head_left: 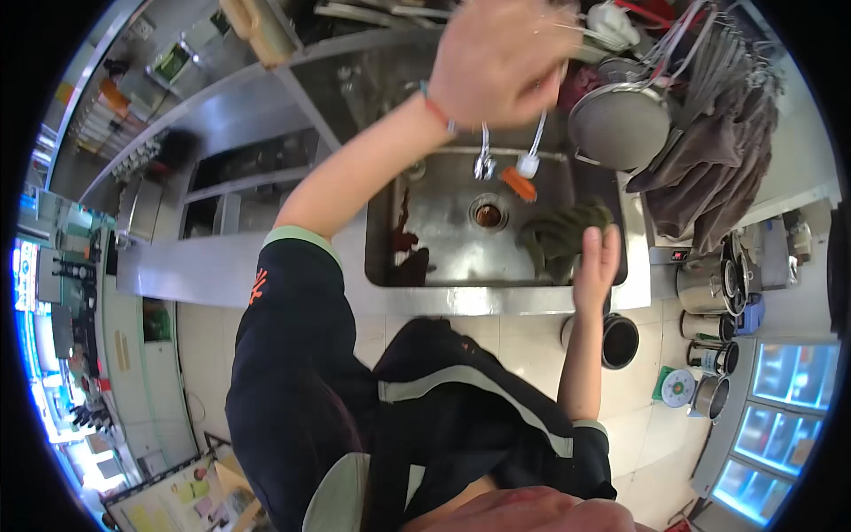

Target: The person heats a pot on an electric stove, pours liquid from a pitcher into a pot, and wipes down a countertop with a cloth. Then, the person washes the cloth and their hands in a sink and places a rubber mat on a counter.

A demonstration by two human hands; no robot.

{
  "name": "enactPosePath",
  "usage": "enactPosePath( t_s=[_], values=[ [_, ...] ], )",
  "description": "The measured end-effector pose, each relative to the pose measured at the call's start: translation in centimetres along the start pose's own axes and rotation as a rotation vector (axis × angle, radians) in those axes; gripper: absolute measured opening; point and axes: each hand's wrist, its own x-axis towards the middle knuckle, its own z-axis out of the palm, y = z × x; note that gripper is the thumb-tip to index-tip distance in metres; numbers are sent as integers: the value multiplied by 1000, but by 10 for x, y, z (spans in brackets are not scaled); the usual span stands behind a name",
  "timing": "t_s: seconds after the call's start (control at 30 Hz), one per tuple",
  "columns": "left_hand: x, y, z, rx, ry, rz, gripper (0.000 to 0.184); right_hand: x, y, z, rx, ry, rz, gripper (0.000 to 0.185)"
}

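Note:
My left hand (501, 66) is raised above the back of the steel sink (443, 257), its fingers curled near the hanging utensils; whatever it grips, if anything, is hidden. My right hand (597, 266) is at the sink's front right corner, thumb and fingers extended and slightly apart, beside a dark green cloth (563, 235). Inside the basin are an orange-red piece (518, 183), a white-headed item (528, 166), a metal faucet end (484, 167) and a round drain (488, 214). Reddish-brown stains mark the basin's left side.
A round mesh strainer (620, 127) hangs at the right, beside dark cloths (709, 177) and several metal utensils. Steel counter (248, 266) extends left. Pots (705, 285) and a green-and-white scale (677, 387) stand at the right. A dark round bin (620, 341) is below the sink.

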Motion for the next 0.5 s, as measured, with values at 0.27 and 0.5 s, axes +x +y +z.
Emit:
enactPosePath(
  t_s=[0.27,0.5],
  values=[
    [-378,111,-64,-40,-1927,-1120,21,-56,34,-33,147,332,205,29],
    [-530,174,-62,-44,-2204,-1671,87,-117,38,-34,19,592,425,32]
  ],
)
